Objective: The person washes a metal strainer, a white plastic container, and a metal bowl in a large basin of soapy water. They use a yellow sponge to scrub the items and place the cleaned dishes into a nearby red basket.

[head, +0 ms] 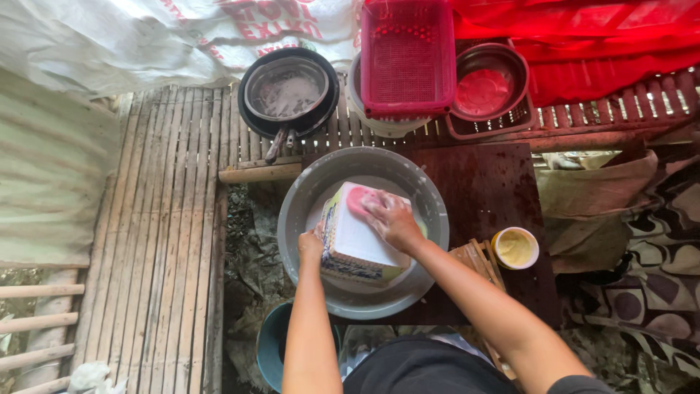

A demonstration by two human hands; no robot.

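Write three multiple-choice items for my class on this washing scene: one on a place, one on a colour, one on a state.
1. Where is the white box?
A. in the grey basin
B. on the slat floor
C. in the red basket

2. What colour is the sponge under the right hand?
A. green
B. pink
C. blue

3. What is the left hand doing?
A. hanging free
B. holding the box's side
C. lifting the pan

Answers:
1 A, the box sits inside the basin's rim.
2 B, pink shows by the fingers.
3 B, the hand rests against the box's left side.
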